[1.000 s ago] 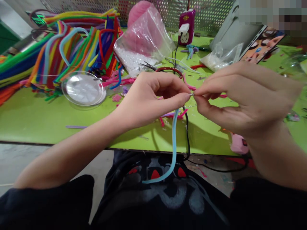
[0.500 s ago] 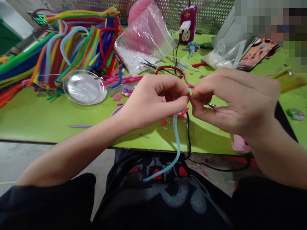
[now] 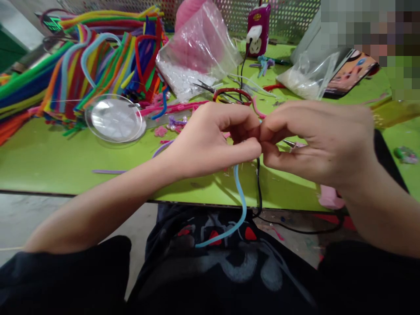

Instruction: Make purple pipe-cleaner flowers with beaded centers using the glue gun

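A light blue pipe cleaner (image 3: 243,205) hangs in a curve from beneath my left hand (image 3: 213,140), its free end lying against my dark clothing. Thumb and fingers of that hand are pinched together around its upper part. My right hand (image 3: 315,140) is closed in a pinch as well, its fingertips touching those of the left. What sits between the right fingertips is hidden. Scissors with red handles (image 3: 232,92) lie just behind the hands. Pink pieces and a small purple piece with beads (image 3: 177,123) lie beyond the left wrist.
Bundles of coloured pipe cleaners (image 3: 98,65) fill the back left, near a clear round spool (image 3: 114,119). A plastic bag with white bits (image 3: 190,70) leans against a pink ball. A purple power socket (image 3: 258,30) stands behind; its black cable (image 3: 259,188) runs over the table edge.
My hands have closed in on each other, the left thumb shifting slightly right and down over the pinch. The pipe cleaner's upper part has moved a little left.
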A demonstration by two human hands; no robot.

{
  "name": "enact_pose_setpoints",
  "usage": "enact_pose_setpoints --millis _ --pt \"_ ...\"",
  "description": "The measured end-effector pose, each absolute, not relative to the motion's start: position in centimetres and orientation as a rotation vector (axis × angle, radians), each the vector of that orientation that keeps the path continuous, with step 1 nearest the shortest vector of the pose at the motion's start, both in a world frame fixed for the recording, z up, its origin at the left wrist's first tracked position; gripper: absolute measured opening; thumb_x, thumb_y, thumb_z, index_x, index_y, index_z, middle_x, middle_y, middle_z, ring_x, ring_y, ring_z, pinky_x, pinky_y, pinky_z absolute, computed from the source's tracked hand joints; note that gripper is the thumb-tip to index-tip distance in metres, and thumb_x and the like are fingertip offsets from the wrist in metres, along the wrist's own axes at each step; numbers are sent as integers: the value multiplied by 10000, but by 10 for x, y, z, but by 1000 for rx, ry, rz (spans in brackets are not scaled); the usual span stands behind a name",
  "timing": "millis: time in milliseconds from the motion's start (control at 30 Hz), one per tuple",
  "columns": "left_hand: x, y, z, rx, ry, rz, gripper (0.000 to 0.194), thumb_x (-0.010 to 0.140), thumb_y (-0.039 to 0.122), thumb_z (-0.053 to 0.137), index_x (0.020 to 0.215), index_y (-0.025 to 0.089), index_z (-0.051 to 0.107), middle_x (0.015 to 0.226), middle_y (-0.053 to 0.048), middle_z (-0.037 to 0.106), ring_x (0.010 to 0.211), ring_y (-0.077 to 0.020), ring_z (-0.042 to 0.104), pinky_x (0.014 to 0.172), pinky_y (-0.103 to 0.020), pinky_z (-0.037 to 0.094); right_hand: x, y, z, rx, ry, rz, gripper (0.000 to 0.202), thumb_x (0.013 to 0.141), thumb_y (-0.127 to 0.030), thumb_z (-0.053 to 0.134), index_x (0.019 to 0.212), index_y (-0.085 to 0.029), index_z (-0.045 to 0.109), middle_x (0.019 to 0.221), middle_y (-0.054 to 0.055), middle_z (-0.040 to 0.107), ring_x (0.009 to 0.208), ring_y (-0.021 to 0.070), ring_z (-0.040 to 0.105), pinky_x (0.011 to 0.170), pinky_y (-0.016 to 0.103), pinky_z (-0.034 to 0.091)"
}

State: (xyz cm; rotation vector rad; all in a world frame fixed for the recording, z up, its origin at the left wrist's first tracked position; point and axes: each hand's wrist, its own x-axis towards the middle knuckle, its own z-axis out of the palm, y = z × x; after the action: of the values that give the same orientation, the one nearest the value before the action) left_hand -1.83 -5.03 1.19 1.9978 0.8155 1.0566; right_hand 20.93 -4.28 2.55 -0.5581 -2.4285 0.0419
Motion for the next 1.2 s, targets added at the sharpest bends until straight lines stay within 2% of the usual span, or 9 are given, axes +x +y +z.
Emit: enact_pose_setpoints --millis 167,300,500,567,733,867,1000,1133,1200 --pt "-21 -47 12 2003 796 1109 203 813 37 569 707 167 681 654 34 611 633 -70 523 589 -237 419 213 -42 28 -593 -2425 11 230 885 -69 765 946 -241 626 852 -47 716 767 133 677 680 307 530" --pt "-20 -44 13 1978 683 1201 213 843 -10 616 780 186 673 721 9 659 668 -81 574 608 -244 472 213 -41 31 -557 -2401 10 190 929 -108 768 966 -235 631 848 -41 733 751 129 687 696 306 539" --pt "-18 -39 5 1660 743 902 64 1022 226 701 998 174 730 830 -13 742 498 -73 630 407 -215 474 214 -38 27 -749 -2282 -149 220 924 -69 757 932 -239 616 853 -35 724 755 130 690 695 299 532" --pt "-19 -37 3 1683 786 849 102 1027 252 728 972 165 733 754 2 720 485 -86 650 416 -201 486 217 -33 23 -718 -2269 -113 236 904 -56 773 932 -236 623 860 -34 729 723 115 693 665 270 545" --pt "-20 -36 8 1733 969 968 161 1036 262 731 922 152 760 756 -4 733 497 -58 603 465 -182 481 227 -19 20 -834 -2125 -75 135 1026 -178 688 1150 -226 714 1145 46 781 809 131 771 671 258 585" --pt "-21 -38 9 1760 962 1035 159 995 277 786 897 152 792 755 -10 734 585 -77 618 524 -194 474 222 -21 21 -744 -2317 -293 112 1076 -278 625 1125 -201 690 998 19 797 717 133 727 721 316 555" --pt "-21 -38 5 1804 909 1039 259 944 403 865 883 158 807 766 -19 728 670 -112 637 580 -232 480 213 -30 14 -763 -2406 -363 165 1140 -356 550 1140 -226 652 985 1 787 806 156 746 669 321 495" --pt "-20 -40 9 1715 881 993 272 912 399 900 915 151 789 771 -11 713 630 -90 595 571 -239 460 213 -36 14 -809 -2387 -599 131 1135 -307 526 1072 -241 621 938 5 766 796 160 713 584 328 374" --pt "-20 -41 13 1650 884 981 267 922 372 893 894 148 751 743 1 688 586 -73 564 546 -233 439 214 -38 18 -752 -2370 -538 54 1090 -210 561 1053 -233 594 941 -5 758 781 139 693 608 302 403"
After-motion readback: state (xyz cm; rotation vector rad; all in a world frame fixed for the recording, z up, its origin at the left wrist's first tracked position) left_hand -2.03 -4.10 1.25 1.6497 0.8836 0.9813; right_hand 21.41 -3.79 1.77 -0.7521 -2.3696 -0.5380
